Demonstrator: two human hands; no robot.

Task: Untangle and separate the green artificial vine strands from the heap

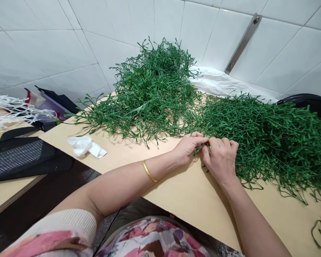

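Observation:
My left hand and my right hand meet at the table's near edge, fingertips pinching a small green plastic sprig between them. Most of the sprig is hidden by my fingers. Directly behind my hands lies a heap of artificial green foliage with thin branching stems. A wider mass of the same foliage spreads right, its strands touching my right hand. Both rest on a pale wooden tabletop. My left wrist wears a gold bangle.
A crumpled white tissue lies left of my hands. White stringy strands and dark fabric items sit at the left. White cloth bunches against the tiled wall. A black curved object stands at the right.

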